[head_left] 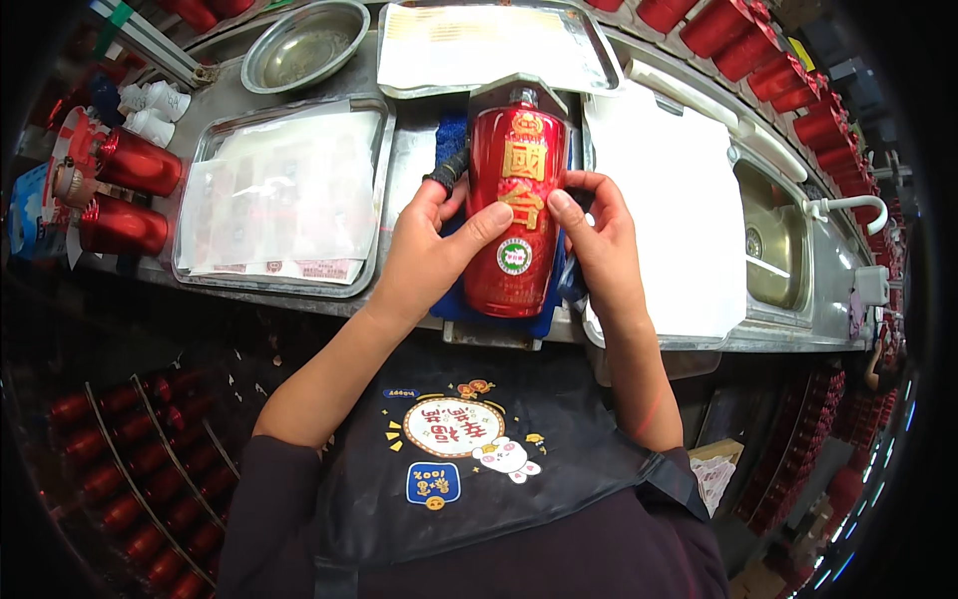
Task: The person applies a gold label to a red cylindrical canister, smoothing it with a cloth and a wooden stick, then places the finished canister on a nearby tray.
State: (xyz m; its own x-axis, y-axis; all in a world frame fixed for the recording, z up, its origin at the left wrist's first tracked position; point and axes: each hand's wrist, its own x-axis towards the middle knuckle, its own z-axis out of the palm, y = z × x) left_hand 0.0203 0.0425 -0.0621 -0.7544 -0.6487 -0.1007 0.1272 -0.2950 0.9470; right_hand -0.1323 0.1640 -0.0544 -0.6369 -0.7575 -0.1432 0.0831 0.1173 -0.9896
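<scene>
A glossy red bottle [514, 272] with gold lettering and a round white and green label lies on a blue cloth [451, 143], its neck pointing away from me. My left hand [431, 243] grips its left side, the thumb pressed on the front. A black wrapping covers one of that hand's fingertips. On the other side, my right hand [606, 248] is closed on the bottle's edge, its thumb beside the gold lettering. The fingers behind the bottle are partly hidden.
A metal tray [185, 222] with printed sheets lies left, two red bottles [124, 224] beyond it. A metal bowl [261, 62] and paper-lined tray [606, 60] stand behind. Right are a white sheet [674, 210] and a sink [788, 290]. Red bottles line the back [728, 30].
</scene>
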